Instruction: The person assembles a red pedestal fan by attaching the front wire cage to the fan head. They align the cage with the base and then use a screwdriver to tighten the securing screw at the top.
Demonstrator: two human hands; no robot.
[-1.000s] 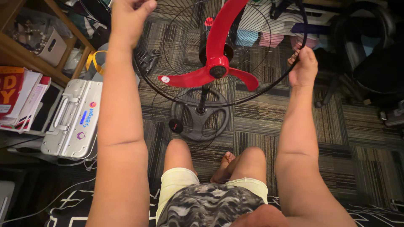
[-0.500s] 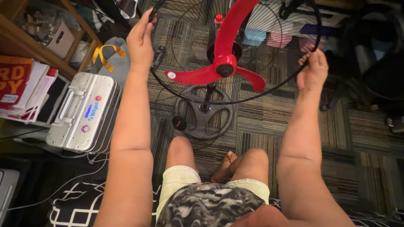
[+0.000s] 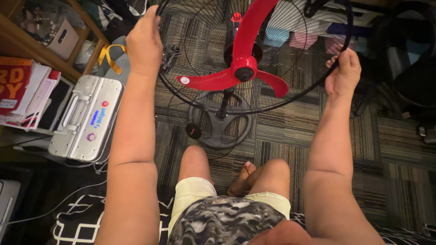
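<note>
A standing fan with red blades (image 3: 243, 68) and a round black wire guard (image 3: 272, 105) stands in front of me on a dark round base (image 3: 220, 121). My left hand (image 3: 144, 41) grips the guard's rim at its upper left. My right hand (image 3: 344, 72) grips the rim on the right side. Both arms reach forward over my knees. The guard's top edge runs out of view.
A silver hard case (image 3: 85, 119) lies on the floor to the left, beside a wooden shelf (image 3: 34, 52) with books (image 3: 18, 93). Folded clothes (image 3: 299, 27) lie behind the fan. A dark chair (image 3: 408, 68) stands at the right. Striped carpet (image 3: 290, 131) covers the floor.
My left hand went from raised off the guard down onto its left rim and gripped it. The right hand kept its hold. The view shifted slightly.
</note>
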